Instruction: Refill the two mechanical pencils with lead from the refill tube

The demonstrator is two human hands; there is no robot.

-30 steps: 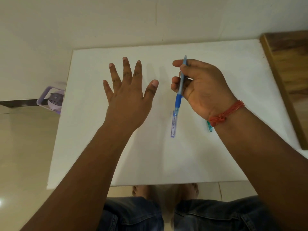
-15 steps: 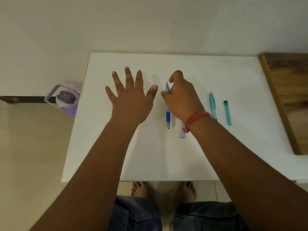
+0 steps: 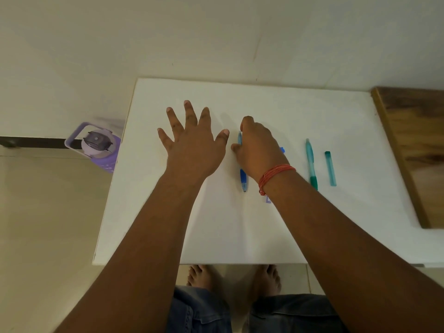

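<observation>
A blue mechanical pencil (image 3: 243,179) lies on the white table (image 3: 240,227), tip pointing toward me. My right hand (image 3: 258,147) sits over its upper half, thumb and fingers curled round the barrel. Under that wrist lies a blue lead refill tube (image 3: 268,200), mostly hidden, with only its ends showing. To the right, a teal mechanical pencil (image 3: 311,162) and a teal refill tube (image 3: 330,168) lie side by side. My left hand (image 3: 194,145) is spread flat with straight fingers just left of the blue pencil and holds nothing.
A wooden board (image 3: 415,145) borders the table on the right. On the floor to the left stands a purple water bottle (image 3: 96,146). My bare feet (image 3: 199,276) show below the table's near edge.
My right hand brought the blue pencil down from the air onto the table and stays on it. The left hand has kept its spread pose.
</observation>
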